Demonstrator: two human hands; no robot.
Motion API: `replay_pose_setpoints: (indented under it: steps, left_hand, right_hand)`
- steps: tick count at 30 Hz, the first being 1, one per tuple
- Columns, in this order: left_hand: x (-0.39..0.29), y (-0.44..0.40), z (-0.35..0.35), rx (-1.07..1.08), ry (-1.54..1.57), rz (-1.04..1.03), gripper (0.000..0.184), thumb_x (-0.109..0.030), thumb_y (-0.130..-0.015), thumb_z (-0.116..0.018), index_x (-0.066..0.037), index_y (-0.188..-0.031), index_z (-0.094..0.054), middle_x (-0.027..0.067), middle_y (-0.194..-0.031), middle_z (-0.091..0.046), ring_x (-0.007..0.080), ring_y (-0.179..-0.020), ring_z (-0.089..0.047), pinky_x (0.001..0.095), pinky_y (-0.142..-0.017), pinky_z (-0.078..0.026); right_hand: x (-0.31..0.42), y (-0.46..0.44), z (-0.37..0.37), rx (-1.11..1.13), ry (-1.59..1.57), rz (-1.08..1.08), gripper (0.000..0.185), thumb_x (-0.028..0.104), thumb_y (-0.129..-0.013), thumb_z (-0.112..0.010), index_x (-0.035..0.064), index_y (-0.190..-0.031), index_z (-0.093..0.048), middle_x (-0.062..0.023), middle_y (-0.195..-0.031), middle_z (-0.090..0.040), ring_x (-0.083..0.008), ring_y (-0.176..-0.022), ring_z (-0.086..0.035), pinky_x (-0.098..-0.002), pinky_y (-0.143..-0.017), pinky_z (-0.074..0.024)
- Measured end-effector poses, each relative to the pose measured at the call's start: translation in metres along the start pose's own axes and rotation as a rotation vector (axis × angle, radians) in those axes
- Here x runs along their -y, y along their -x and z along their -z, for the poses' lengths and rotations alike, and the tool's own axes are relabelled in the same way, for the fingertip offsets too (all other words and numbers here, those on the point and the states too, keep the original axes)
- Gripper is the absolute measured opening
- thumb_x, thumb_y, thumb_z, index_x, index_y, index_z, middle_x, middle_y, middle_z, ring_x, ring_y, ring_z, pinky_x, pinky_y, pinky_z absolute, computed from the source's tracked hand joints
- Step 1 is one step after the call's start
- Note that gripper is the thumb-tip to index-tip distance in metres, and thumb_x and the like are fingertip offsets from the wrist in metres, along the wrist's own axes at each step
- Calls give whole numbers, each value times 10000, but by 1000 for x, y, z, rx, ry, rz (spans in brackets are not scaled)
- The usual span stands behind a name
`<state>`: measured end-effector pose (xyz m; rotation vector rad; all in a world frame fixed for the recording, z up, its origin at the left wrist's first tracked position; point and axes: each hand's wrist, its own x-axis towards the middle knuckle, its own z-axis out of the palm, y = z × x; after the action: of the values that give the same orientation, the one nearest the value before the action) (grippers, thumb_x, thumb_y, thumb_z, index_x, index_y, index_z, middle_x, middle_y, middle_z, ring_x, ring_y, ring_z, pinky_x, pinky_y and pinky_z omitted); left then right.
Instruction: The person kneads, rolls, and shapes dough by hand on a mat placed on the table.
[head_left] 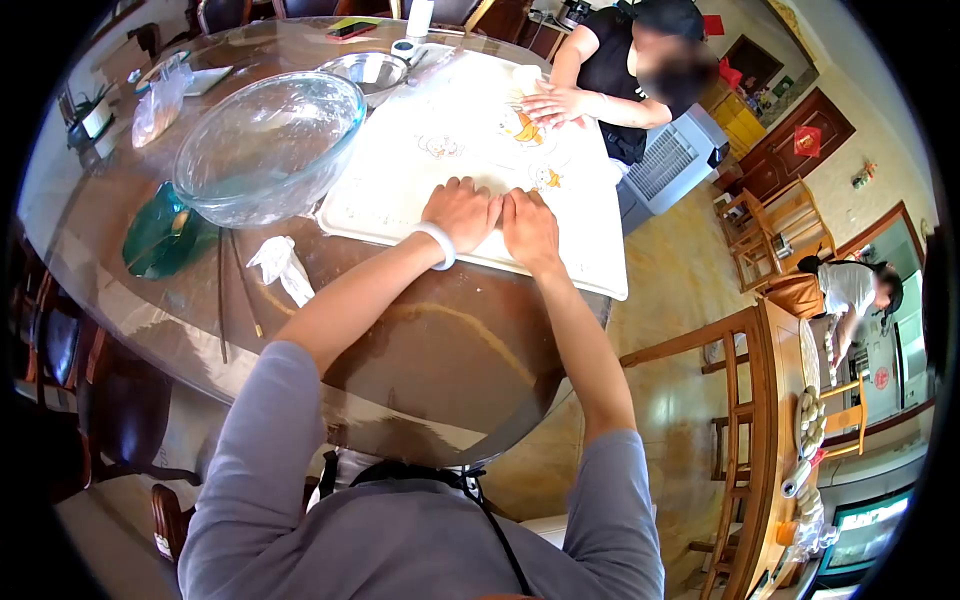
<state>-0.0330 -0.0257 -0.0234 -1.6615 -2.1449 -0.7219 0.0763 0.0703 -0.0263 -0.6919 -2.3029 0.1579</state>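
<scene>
My left hand (462, 212), with a pale bangle (436, 246) at the wrist, presses down on the near part of a white board (400, 190) printed with cartoon figures. My right hand (530, 228) lies right beside it, thumbs close together. Both hands have curled fingers, and whatever is under them is mostly hidden. Left of the board stands a large clear glass bowl (270, 150). A green dish (160, 235), a pair of chopsticks (222, 295) and a crumpled white tissue (283, 268) are on the table near my left forearm.
Across the board, a co-worker in black presses both hands (552, 103) on it. A metal bowl (368, 72), a phone (351, 31) and a plastic bag (162, 105) are farther back. At right, a wooden table (770, 400) holds pale dough pieces (810, 420); another person stands beyond.
</scene>
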Motion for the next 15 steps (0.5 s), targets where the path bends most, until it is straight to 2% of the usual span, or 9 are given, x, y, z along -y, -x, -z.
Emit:
replay_pose_setpoints:
  steps: [3, 4, 7, 10, 13, 15]
  left_hand:
    - [2, -12, 9, 277, 135, 84, 489, -333, -954, -347, -5, -734, -635, 205, -753, -636, 353, -732, -622, 442, -689, -500]
    - [2, -16, 12, 292, 114, 93, 510, -331, -951, -354, -8, -681, -642, 217, -732, -646, 358, -708, -638, 448, -686, -507]
    - [6, -30, 6, 340, 93, 123, 502, -336, -946, -364, 0, -704, -648, 228, -756, -645, 364, -733, -638, 446, -705, -509]
    - [8, -37, -1, 280, 83, 166, 493, -330, -939, -376, -18, -683, -659, 199, -760, -657, 342, -747, -645, 435, -725, -507]
    - [13, -35, -3, 234, 123, 156, 480, -362, -943, -370, -3, -793, -651, 204, -711, -643, 377, -703, -632, 459, -707, -507]
    - [8, -31, 10, 386, 155, 179, 466, -406, -942, -379, -7, -926, -620, 197, -800, -642, 360, -784, -621, 453, -750, -493]
  right_hand:
    - [-2, -5, 3, 18, 17, -53, 212, 229, -875, -509, 42, -849, -604, -196, -851, -608, -396, -716, -621, -476, -649, -502]
    - [-6, -9, 1, 38, 44, -76, 212, 230, -873, -511, 41, -848, -603, -197, -858, -609, -395, -707, -623, -477, -648, -503]
    - [-13, -25, -6, 87, 126, -142, 219, 224, -865, -508, 32, -854, -613, -194, -876, -616, -385, -741, -629, -466, -670, -508]
    - [-26, -36, -21, 116, 174, -174, 233, 224, -862, -502, 28, -870, -628, -189, -889, -622, -380, -779, -629, -455, -695, -508]
    - [-30, -37, -22, 113, 110, -186, 239, 225, -857, -512, 24, -887, -637, -191, -899, -626, -366, -800, -628, -435, -727, -504]
    - [-29, -35, -16, 77, -15, -211, 231, 218, -858, -523, 20, -891, -636, -193, -890, -626, -340, -797, -630, -409, -740, -500]
